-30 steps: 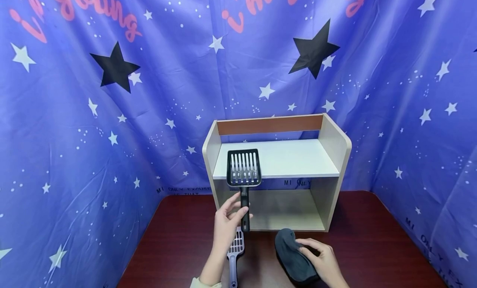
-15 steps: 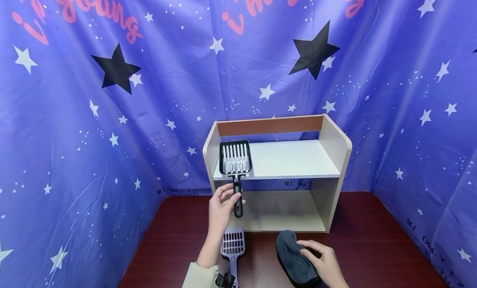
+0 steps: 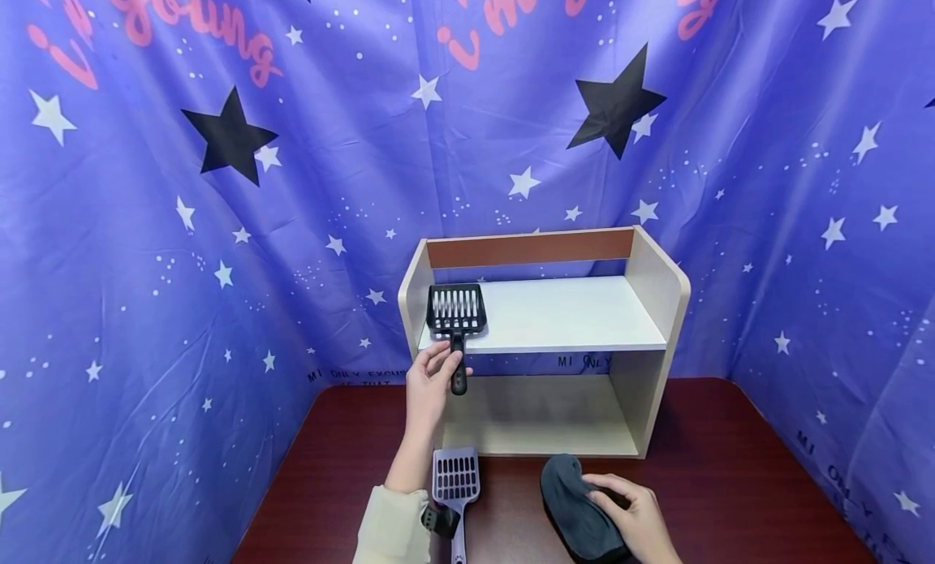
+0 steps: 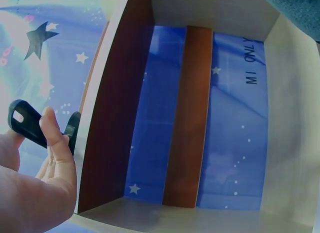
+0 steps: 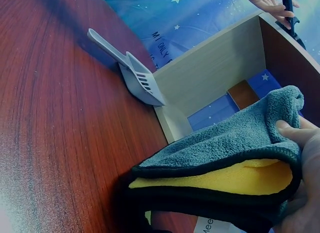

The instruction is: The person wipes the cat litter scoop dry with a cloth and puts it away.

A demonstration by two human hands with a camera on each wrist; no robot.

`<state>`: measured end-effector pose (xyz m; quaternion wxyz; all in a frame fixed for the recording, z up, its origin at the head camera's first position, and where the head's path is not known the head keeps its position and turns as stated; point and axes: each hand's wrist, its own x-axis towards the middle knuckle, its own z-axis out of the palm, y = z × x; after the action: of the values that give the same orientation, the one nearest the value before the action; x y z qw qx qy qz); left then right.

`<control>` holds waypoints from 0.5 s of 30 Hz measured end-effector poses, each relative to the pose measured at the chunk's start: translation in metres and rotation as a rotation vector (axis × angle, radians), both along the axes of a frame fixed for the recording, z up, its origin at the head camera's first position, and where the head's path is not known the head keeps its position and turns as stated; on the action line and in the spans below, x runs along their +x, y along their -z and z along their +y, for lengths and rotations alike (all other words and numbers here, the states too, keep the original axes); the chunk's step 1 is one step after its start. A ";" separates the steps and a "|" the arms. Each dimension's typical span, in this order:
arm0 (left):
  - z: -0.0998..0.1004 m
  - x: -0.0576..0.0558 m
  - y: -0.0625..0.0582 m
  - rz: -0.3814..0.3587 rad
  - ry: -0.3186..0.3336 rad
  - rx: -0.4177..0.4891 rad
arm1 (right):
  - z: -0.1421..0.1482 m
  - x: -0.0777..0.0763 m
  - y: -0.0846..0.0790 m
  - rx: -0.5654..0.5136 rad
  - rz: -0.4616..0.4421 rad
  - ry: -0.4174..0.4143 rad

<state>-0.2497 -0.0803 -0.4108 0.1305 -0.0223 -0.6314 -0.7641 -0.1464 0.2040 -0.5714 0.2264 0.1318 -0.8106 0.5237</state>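
My left hand (image 3: pixel 426 385) grips a black slotted litter scoop (image 3: pixel 456 330) by its handle. The scoop's head is over the left end of the white upper shelf (image 3: pixel 562 316); in the left wrist view its handle end (image 4: pixel 27 124) sticks out past the fingers, and the shelf board hides most of the head. Between thumb and fingers, my right hand (image 3: pixel 634 511) pinches a folded grey-blue cloth (image 3: pixel 580 507) low over the table. Its yellow inner side (image 5: pixel 235 178) shows in the right wrist view. A pale grey-purple litter scoop (image 3: pixel 457 499) lies in front of the shelf unit, near my left forearm.
The two-tier wooden shelf unit (image 3: pixel 661 345) stands at the back of the dark red table (image 3: pixel 343 458). Purple starred curtains (image 3: pixel 329 182) hang behind and on both sides. Partly hidden under the cloth is a white label with letters (image 5: pixel 215 225).
My left hand has carried the black scoop left and forward, and its head has come lower over the upper shelf. The right hand and cloth have hardly moved.
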 end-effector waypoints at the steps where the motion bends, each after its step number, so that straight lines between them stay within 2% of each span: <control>1: -0.001 -0.001 0.000 -0.006 0.003 0.003 | 0.000 0.000 0.000 0.001 -0.001 0.000; 4: -0.003 -0.004 -0.001 -0.024 0.037 0.054 | 0.000 0.001 0.000 0.001 -0.007 0.004; 9: -0.005 -0.003 -0.006 -0.044 0.113 0.222 | 0.000 0.001 0.000 -0.002 -0.028 0.014; 15: -0.009 0.001 -0.011 -0.009 0.228 0.351 | 0.001 0.001 0.000 -0.005 -0.036 0.013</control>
<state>-0.2482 -0.0896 -0.4000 0.0421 -0.0673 -0.4826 -0.8722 -0.1458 0.2046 -0.5711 0.2155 0.1166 -0.8140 0.5266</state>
